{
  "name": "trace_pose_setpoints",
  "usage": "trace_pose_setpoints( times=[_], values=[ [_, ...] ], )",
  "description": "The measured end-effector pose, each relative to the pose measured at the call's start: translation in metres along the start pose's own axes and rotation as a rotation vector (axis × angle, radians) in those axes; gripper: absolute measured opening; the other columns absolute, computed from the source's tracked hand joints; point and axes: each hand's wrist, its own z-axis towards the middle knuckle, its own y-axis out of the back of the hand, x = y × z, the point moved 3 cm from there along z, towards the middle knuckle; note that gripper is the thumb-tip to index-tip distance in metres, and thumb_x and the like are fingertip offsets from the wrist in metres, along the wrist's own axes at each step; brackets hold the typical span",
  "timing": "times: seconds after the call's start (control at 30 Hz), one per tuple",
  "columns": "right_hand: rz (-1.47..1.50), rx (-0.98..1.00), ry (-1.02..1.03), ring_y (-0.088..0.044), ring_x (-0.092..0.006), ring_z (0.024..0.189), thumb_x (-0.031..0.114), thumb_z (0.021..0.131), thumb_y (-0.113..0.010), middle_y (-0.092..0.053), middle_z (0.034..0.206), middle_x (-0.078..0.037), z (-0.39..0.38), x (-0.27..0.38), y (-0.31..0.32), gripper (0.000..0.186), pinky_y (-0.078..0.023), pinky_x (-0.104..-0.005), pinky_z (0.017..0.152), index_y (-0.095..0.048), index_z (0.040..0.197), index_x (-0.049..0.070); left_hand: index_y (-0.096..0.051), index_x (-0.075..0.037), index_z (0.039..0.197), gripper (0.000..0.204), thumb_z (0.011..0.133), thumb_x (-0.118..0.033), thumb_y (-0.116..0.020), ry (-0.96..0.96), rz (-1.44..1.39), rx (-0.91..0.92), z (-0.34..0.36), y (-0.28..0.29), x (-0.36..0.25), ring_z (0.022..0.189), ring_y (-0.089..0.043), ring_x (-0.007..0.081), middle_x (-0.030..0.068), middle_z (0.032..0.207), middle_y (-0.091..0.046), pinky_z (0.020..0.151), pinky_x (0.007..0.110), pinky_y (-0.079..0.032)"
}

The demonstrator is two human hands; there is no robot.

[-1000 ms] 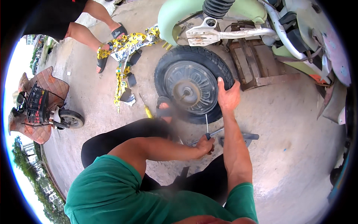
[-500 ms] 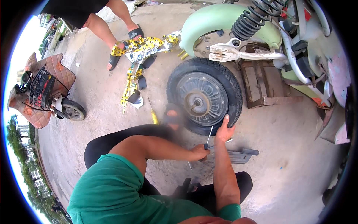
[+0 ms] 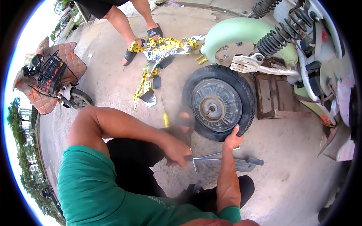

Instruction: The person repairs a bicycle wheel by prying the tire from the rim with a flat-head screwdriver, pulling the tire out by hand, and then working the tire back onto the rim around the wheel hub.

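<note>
My left hand (image 3: 177, 152) is closed around the dark handle of a screwdriver (image 3: 188, 158), whose metal shaft points right, below and clear of the wheel. My right hand (image 3: 232, 140) grips the lower right edge of a black tyre (image 3: 247, 101) on a silver hub motor (image 3: 204, 95), lying on the concrete with its axle up. Metal bars and a grey plastic piece (image 3: 247, 164) lie below the wheel. A yellow-handled screwdriver (image 3: 166, 119) lies left of my sandalled foot (image 3: 184, 124), which is partly blurred.
A scooter's pale green fender (image 3: 230, 28), spring shock (image 3: 273, 39) and rusty metal stand (image 3: 266, 94) are at upper right. Yellow patterned wrapping with dark pieces (image 3: 162, 49) lies beside another person's feet (image 3: 134, 49). A scooter with a quilted cover (image 3: 49, 79) stands left.
My left hand has drawn left, away from the wheel, and the screwdriver shaft has swung from upright at the rim to sideways. The view has shifted, so the wheel appears lower and further right.
</note>
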Motion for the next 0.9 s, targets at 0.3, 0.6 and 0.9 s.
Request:
trace_pose_setpoints(
  times=[0.3, 0.6, 0.9],
  values=[
    [0.055, 0.053, 0.021, -0.067, -0.0340, 0.110, 0.048, 0.098, -0.075, -0.071, 0.123, -0.024, -0.006, 0.007, -0.007, 0.068, -0.050, -0.0449, 0.101, -0.061, 0.130, -0.011, -0.065, -0.010, 0.140, 0.063, 0.094, -0.053, -0.075, 0.085, 0.387, -1.583, -0.060, 0.188, 0.140, 0.114, -0.065, 0.0429, 0.0234, 0.123, -0.065, 0.103, 0.046, -0.051],
    [-0.101, 0.152, 0.051, -0.069, -0.0335, 0.112, 0.055, 0.096, -0.075, -0.073, 0.125, -0.024, 0.038, 0.025, 0.009, 0.075, -0.051, -0.0427, 0.101, -0.065, 0.132, -0.010, -0.060, 0.000, 0.143, 0.084, 0.089, -0.063, -0.076, 0.323, 0.190, -1.408, -0.019, 0.219, 0.168, 0.111, -0.072, 0.0358, 0.0244, 0.123, -0.072, 0.095, 0.044, -0.056],
    [-0.387, 0.559, 0.258, -0.070, -0.0379, 0.121, 0.063, 0.087, -0.080, -0.073, 0.128, -0.027, 0.155, 0.119, -0.016, 0.086, -0.052, -0.0431, 0.104, -0.066, 0.132, -0.009, -0.076, 0.000, 0.106, 0.039, 0.087, -0.032, -0.090, 0.084, -0.582, -1.105, 0.026, 0.146, 0.205, 0.059, -0.059, 0.0151, 0.0059, 0.088, -0.073, 0.052, 0.032, -0.046]
  ],
)
